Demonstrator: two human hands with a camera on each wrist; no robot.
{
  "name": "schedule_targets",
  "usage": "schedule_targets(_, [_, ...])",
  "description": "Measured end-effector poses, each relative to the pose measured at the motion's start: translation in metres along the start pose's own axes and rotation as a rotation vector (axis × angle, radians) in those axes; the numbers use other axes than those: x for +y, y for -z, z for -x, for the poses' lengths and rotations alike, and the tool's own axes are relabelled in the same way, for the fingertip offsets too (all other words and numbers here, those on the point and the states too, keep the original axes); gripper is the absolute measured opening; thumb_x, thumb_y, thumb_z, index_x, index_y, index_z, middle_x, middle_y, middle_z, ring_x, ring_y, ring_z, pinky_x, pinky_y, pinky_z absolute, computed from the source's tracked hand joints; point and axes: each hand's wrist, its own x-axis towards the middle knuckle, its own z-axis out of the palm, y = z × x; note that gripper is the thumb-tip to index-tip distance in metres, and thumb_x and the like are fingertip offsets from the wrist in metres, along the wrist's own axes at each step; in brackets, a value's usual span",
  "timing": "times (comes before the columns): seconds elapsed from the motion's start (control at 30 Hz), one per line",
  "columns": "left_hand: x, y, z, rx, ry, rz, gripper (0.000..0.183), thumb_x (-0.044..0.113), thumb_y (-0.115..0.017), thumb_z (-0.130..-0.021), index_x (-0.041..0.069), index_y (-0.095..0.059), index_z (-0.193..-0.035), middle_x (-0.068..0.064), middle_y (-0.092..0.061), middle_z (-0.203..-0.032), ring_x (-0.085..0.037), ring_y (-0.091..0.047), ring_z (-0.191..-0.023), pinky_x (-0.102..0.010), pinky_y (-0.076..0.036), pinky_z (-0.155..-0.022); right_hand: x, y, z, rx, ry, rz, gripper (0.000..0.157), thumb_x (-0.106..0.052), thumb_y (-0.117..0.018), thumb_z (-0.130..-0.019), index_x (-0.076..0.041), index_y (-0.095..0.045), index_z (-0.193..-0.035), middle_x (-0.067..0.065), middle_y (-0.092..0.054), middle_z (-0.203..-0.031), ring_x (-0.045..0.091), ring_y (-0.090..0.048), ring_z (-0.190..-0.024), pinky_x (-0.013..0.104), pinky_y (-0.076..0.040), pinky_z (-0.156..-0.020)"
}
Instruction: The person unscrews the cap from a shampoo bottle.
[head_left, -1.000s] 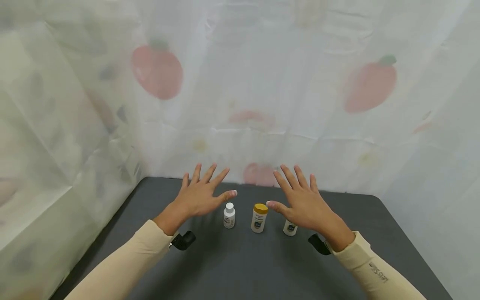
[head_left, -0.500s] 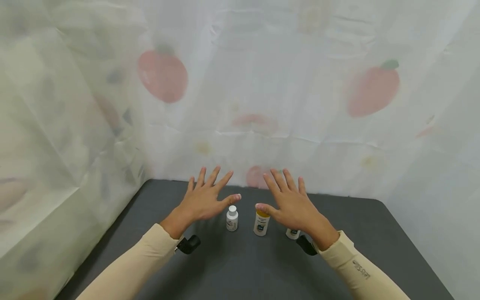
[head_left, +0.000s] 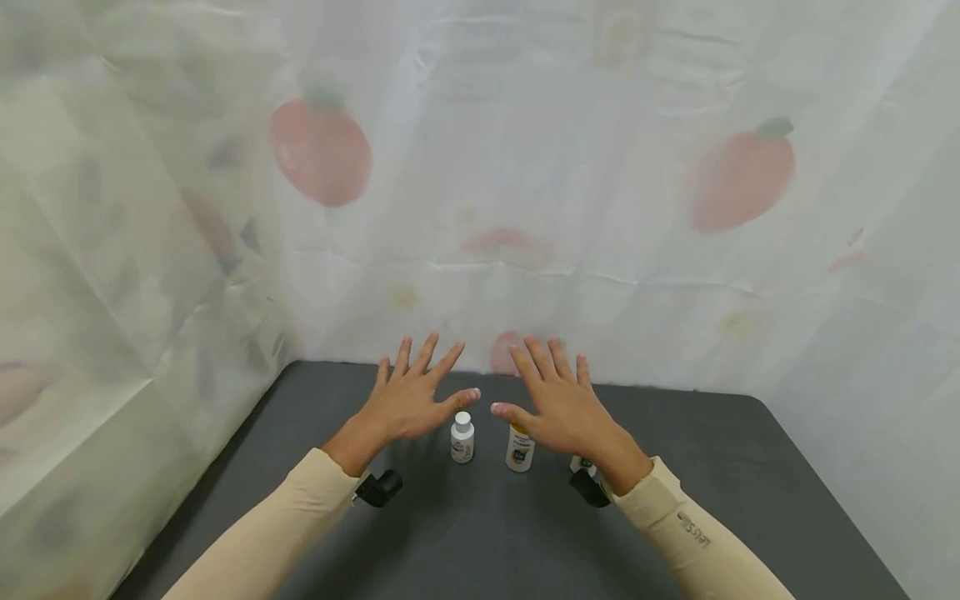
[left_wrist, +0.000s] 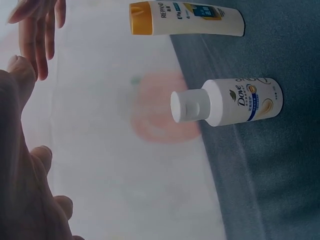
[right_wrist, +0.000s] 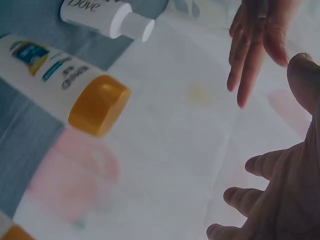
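Note:
My left hand (head_left: 408,404) hovers over the table with fingers spread, just left of a small white Dove bottle (head_left: 462,440) with a white cap. My right hand (head_left: 566,408) is likewise spread in the air and holds nothing. Its thumb overlaps the yellow cap of a white bottle (head_left: 519,452) in the head view. A second yellow-capped bottle (head_left: 577,463) is mostly hidden behind the right wrist. In the left wrist view the Dove bottle (left_wrist: 245,101) and the yellow-capped bottle (left_wrist: 200,19) stand apart from each other, upright on the table.
The dark grey table (head_left: 480,533) has rounded far corners. A pale curtain (head_left: 562,192) printed with red fruit hangs right behind it, and another sheet (head_left: 112,292) runs along the left side. A black wrist camera (head_left: 380,488) sits under the left wrist.
My right hand has moved left, from beside the middle bottle to over its cap, covering more of the right bottle. The left hand stays nearly still; the bottles have not moved.

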Motion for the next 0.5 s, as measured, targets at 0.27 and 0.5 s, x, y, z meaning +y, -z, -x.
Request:
schedule_targets(0.27, [-0.008,-0.006,-0.005,-0.008,-0.051,0.106,0.083,0.073,-0.042,-0.102,0.038,-0.006,-0.168,-0.007,0.01,-0.177,-0.045,0.015,-0.161,-0.077,-0.002,-0.124,-0.014,-0.009,-0.008,-0.019,-0.01,-0.052,0.095,-0.072,-0.048,-0.1,-0.022,-0.007,-0.169,0.004,0.001,-0.178,0.039,0.006,-0.164,0.074,0.001,-0.126])
schedule_targets(0.5, [-0.013,-0.012,-0.005,-0.015,-0.091,0.195,0.083,0.069,-0.044,-0.103,0.035,-0.005,-0.168,-0.008,0.011,-0.177,-0.045,0.016,-0.161,-0.077,-0.002,-0.124,-0.021,-0.019,-0.013,-0.015,0.03,-0.065,0.096,-0.071,-0.051,-0.099,-0.021,-0.008,-0.169,0.005,0.001,-0.178,0.038,0.006,-0.164,0.074,0.0,-0.127])
